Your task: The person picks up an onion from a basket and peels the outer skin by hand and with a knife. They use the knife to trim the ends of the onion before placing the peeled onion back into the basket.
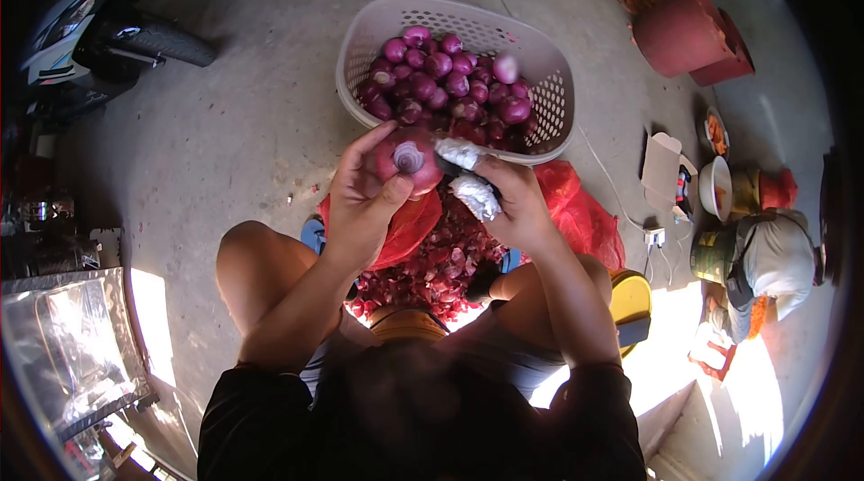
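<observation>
Onion (410, 161), red with its cut end up, sits in the left hand (360, 202), whose fingers curl around it above the basket (369, 31) rim. Right hand (513, 206), fingertips taped, grips a dark knife (454, 170) touching the onion. Peels (432, 269) lie below.

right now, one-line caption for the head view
Left hand holds a red onion; right hand holds a knife above a basket.
</observation>
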Action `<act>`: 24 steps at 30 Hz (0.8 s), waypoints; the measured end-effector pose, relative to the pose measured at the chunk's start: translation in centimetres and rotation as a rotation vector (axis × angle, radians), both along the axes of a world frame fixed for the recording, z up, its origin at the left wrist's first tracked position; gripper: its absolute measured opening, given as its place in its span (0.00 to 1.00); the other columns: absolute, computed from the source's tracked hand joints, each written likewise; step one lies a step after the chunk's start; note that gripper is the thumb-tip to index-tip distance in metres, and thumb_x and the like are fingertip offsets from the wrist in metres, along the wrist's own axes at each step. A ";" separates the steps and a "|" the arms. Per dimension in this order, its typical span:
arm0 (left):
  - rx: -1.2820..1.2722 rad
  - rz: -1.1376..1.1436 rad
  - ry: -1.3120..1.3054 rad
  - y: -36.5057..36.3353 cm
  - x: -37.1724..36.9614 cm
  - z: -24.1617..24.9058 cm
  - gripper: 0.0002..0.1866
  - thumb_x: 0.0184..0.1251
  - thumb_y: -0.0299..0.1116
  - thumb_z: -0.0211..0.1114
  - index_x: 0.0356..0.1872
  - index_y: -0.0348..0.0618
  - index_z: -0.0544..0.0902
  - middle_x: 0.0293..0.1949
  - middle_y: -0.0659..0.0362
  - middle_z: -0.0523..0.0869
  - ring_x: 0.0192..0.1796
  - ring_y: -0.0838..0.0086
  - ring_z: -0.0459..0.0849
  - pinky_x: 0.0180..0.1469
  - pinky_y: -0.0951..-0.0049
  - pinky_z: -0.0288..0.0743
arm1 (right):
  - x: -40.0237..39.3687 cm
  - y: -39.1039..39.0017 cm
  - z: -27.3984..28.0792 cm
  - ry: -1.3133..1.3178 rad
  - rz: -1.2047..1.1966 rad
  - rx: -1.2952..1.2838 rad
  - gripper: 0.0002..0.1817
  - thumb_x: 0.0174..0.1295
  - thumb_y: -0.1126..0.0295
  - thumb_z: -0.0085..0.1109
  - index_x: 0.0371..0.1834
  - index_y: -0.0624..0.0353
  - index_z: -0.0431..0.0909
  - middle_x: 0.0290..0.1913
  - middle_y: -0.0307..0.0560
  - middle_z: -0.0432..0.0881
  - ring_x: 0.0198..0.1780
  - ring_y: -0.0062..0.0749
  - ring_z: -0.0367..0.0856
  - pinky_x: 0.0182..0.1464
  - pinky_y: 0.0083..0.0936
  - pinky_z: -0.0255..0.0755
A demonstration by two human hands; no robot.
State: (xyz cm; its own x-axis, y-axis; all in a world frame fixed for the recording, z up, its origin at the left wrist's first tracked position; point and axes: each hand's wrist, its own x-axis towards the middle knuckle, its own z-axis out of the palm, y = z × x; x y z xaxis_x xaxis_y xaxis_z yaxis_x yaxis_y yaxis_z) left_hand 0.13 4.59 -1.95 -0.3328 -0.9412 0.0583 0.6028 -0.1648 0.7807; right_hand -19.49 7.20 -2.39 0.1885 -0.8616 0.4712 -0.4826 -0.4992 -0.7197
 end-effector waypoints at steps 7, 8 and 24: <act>-0.103 0.090 -0.033 -0.2 0.0 0.1 0.32 0.54 0.19 0.68 0.59 0.39 0.64 0.55 0.54 0.72 0.56 0.70 0.75 0.58 0.69 0.72 | 0.1 0.6 0.0 -0.097 0.059 0.128 0.30 0.49 0.76 0.65 0.58 0.58 0.67 0.43 0.55 0.80 0.41 0.49 0.82 0.43 0.33 0.74; -0.105 0.100 -0.046 -0.2 0.0 0.1 0.32 0.53 0.19 0.68 0.59 0.40 0.64 0.55 0.53 0.72 0.55 0.70 0.76 0.58 0.69 0.72 | 0.1 0.8 -0.1 -0.102 0.065 0.171 0.30 0.49 0.76 0.66 0.58 0.58 0.66 0.43 0.55 0.81 0.40 0.49 0.82 0.42 0.33 0.74; -0.166 0.053 -0.076 0.0 -0.2 0.3 0.31 0.54 0.18 0.67 0.59 0.36 0.64 0.54 0.51 0.73 0.56 0.68 0.75 0.57 0.68 0.73 | 0.2 0.7 0.0 -0.073 0.031 0.168 0.31 0.47 0.74 0.66 0.57 0.58 0.65 0.40 0.55 0.81 0.40 0.52 0.82 0.40 0.39 0.74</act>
